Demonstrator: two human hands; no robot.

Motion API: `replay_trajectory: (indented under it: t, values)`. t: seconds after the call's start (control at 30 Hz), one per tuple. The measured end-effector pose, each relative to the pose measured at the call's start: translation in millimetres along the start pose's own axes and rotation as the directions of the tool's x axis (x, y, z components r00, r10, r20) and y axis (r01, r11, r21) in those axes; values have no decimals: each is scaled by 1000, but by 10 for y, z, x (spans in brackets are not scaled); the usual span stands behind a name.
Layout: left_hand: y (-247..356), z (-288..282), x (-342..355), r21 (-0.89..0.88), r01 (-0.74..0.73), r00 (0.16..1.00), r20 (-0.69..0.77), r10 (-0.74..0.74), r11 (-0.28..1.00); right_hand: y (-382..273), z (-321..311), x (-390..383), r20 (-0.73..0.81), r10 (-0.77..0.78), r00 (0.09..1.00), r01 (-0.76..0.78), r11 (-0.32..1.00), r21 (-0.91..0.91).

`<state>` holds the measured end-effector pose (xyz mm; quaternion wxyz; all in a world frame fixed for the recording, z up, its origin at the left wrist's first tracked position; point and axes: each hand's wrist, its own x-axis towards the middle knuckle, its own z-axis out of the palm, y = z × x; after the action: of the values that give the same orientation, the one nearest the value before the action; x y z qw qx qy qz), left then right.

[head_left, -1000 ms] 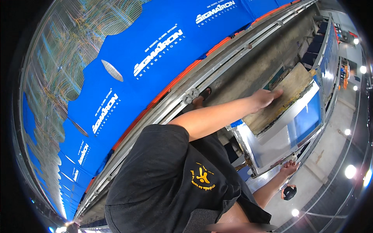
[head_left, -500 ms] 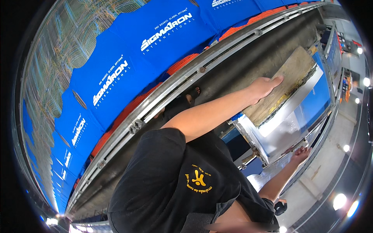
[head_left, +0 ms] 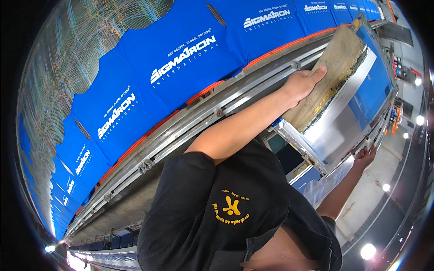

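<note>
My left hand (head_left: 304, 86) grips a wide, worn wooden squeegee (head_left: 337, 67), thumb on its upper face and fingers underneath. Dark and yellow ink stains run along the squeegee's lower edge. Beneath it is a printing screen (head_left: 373, 97) with blue and whitish areas inside a stained metal frame. On the far right, my right hand (head_left: 364, 158) is closed at the outer edge of the frame, with a small pale part by its fingers. Its exact hold is partly hidden.
Blue printed fabric panels (head_left: 181, 58) lie in a row on a long table with orange edging. A metal rail (head_left: 181, 140) with bolts runs along the table's side. A pale floor and bright lights show on the right.
The screen and squeegee have moved up in the view and closer to the rail, both hands moving with them. My viewpoint has shifted, and the grip on the squeegee looks the same.
</note>
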<state>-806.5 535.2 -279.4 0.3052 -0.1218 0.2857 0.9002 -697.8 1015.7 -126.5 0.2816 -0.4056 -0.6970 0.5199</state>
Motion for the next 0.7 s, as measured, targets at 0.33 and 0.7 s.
replay_trajectory:
  t: [0.33, 0.7]
  values:
    - [1110, -1092, -602, -18, -320, 855, -436, 280, 947, -352, 3411, -321, 564, -84, 822, 85, 996, 24]
    - [1122, -2246, -1798, 48, -507, 469, -822, 322, 861, 508, 5929, -2151, 879, -32, 477, 18, 999, 27]
